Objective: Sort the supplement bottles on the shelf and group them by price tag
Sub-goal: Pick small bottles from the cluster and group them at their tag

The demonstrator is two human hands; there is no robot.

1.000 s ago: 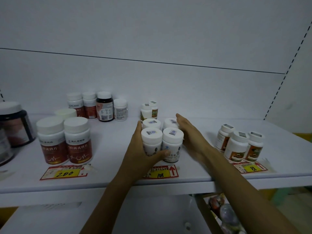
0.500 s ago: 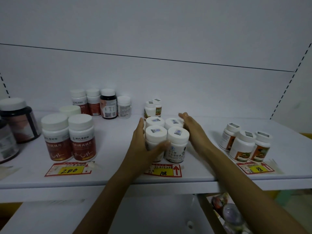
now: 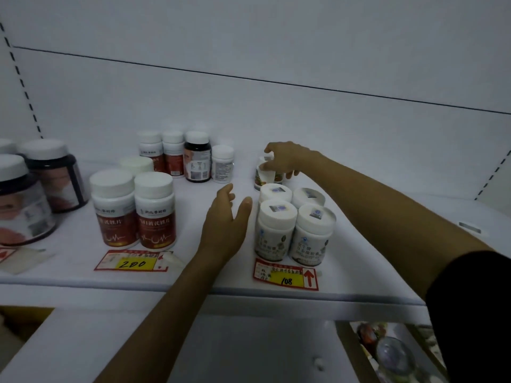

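Several white-capped pale bottles [image 3: 294, 230] stand in a tight block behind the red and yellow price tag marked 108 [image 3: 285, 275]. My left hand [image 3: 225, 222] hovers just left of that block, fingers relaxed, holding nothing. My right hand [image 3: 287, 158] reaches over the block to the back and grips the small orange-labelled bottles [image 3: 263, 175], which it partly hides. Two large red-labelled bottles [image 3: 135, 211] stand behind the tag marked 200 [image 3: 132, 261].
Several mixed bottles [image 3: 188, 156] line the shelf's back wall at left centre. Two big dark jars [image 3: 33, 189] sit at the far left. The white shelf [image 3: 83, 275] has a front edge close to me; a lower bin with items [image 3: 387, 349] shows at bottom right.
Both hands have let go of the block of pale bottles. My left hand drew back to the left; my right hand moved to the rear and took hold of the small orange-labelled bottles. The view shifted left.
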